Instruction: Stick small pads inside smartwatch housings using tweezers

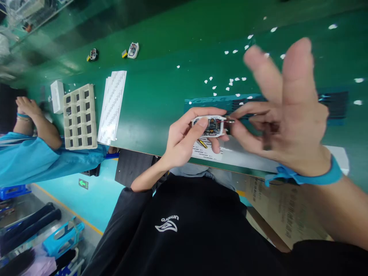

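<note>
Near the table's front edge my left hand [184, 140] grips a white-framed device [213, 127] with its circuitry facing up, the thumb over its left part. A yellow and black piece [202, 143] shows just below the device. My right hand [287, 115] is at the device's right end, with thumb and index finger pinching a small metallic part [230, 121] joined to it by a thin red wire. Two other fingers of this hand stretch up, blurred. A dark object in the right palm is too blurred to name.
White sheets [112, 107] and a compartmented beige tray [80, 117] lie to the left. Two similar devices [133, 50] [93, 54] sit farther back. Small white pieces [231, 81] are scattered behind my hands. Another person's hands [28, 106] rest at the far left.
</note>
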Demonstrator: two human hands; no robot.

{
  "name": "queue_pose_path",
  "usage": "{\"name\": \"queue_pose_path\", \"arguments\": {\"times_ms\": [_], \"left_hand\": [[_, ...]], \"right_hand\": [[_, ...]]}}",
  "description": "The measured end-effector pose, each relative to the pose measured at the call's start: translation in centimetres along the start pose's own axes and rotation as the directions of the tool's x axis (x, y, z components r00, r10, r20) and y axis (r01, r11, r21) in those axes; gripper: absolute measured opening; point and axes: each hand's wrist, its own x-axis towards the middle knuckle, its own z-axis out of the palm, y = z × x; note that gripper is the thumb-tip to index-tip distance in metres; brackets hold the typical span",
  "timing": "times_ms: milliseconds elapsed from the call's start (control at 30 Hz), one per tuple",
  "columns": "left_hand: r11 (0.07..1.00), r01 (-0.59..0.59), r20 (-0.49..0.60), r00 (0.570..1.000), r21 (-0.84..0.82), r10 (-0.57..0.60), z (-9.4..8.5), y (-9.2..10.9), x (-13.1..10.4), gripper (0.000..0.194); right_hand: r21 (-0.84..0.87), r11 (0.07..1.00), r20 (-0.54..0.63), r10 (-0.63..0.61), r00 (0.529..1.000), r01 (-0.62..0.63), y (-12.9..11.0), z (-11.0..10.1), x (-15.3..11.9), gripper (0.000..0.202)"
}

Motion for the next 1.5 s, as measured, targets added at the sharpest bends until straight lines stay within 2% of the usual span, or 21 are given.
{"name": "queue_pose_path", "arguments": {"times_ms": [133,233,333,400,500,600,700,800,933,1067,1233,1333,1400,1500], "left_hand": [[0.999,0.021,-0.009,1.0,0.043,-0.021,-0.1,-0.1,0.0,0.046],[1.0,0.003,0.003,1.0,0.011,-0.003,-0.2,-0.2,0.1,0.041],[0.997,-0.041,-0.009,0.999,-0.069,0.041,-0.2,-0.4,0.4,0.031],[0.997,-0.059,-0.032,0.998,-0.054,0.057,-0.2,-0.6,0.6,0.03],[0.998,-0.058,-0.053,0.997,0.016,0.059,-0.2,-0.9,0.7,0.034],[0.996,-0.048,-0.035,0.998,0.073,0.051,-0.3,-1.2,0.6,0.036],[0.993,-0.041,-0.011,0.999,0.108,0.042,-0.4,-1.5,0.5,0.036],[0.99,-0.041,-0.015,0.999,0.132,0.043,-0.5,-1.4,0.4,0.037],[0.993,-0.02,-0.013,1.0,0.112,0.021,-0.4,-1.1,0.2,0.037],[0.991,0.008,-0.035,0.999,0.134,-0.003,-0.2,-0.8,0.1,0.034],[0.982,0.017,-0.106,0.994,0.189,0.003,0.1,-0.8,0.3,0.035],[0.983,0.037,-0.102,0.995,0.181,-0.019,-0.1,-0.9,0.3,0.034],[0.983,0.054,-0.087,0.995,0.177,-0.039,-0.3,-0.9,0.2,0.029],[0.984,0.054,-0.065,0.997,0.17,-0.044,-0.7,-1.2,0.1,0.024]], "right_hand": [[-0.001,0.986,0.013,-0.169,0.985,0.169,-0.1,0.0,0.3,0.094],[-0.105,0.98,0.023,-0.167,0.986,0.168,0.1,0.1,0.3,0.094],[-0.1,0.981,0.045,-0.164,0.985,0.168,0.2,0.2,0.4,0.088],[-0.1,0.971,0.046,-0.214,0.976,0.218,0.4,0.2,0.6,0.07],[-0.199,0.925,0.047,-0.32,0.946,0.323,0.5,0.0,0.9,0.034],[-0.271,0.907,0.05,-0.32,0.946,0.321,0.4,-0.1,1.0,0.02],[-0.317,0.903,0.032,-0.296,0.955,0.29,0.6,0.0,0.8,0.018],[-0.359,0.88,0.036,-0.32,0.947,0.311,0.9,-0.1,0.7,0.017],[-0.34,0.883,0.065,-0.322,0.945,0.324,1.3,-0.3,0.5,0.024],[-0.355,0.846,0.054,-0.405,0.913,0.397,1.4,-0.1,0.4,0.037],[-0.404,0.796,0.114,-0.446,0.888,0.451,1.8,0.3,0.2,0.041],[-0.452,0.742,0.153,-0.483,0.862,0.496,1.9,0.4,0.1,0.043],[-0.517,0.737,0.13,-0.434,0.891,0.435,1.9,0.6,0.1,0.048],[-0.578,0.78,0.004,-0.292,0.956,0.241,1.8,0.7,0.2,0.051]]}}
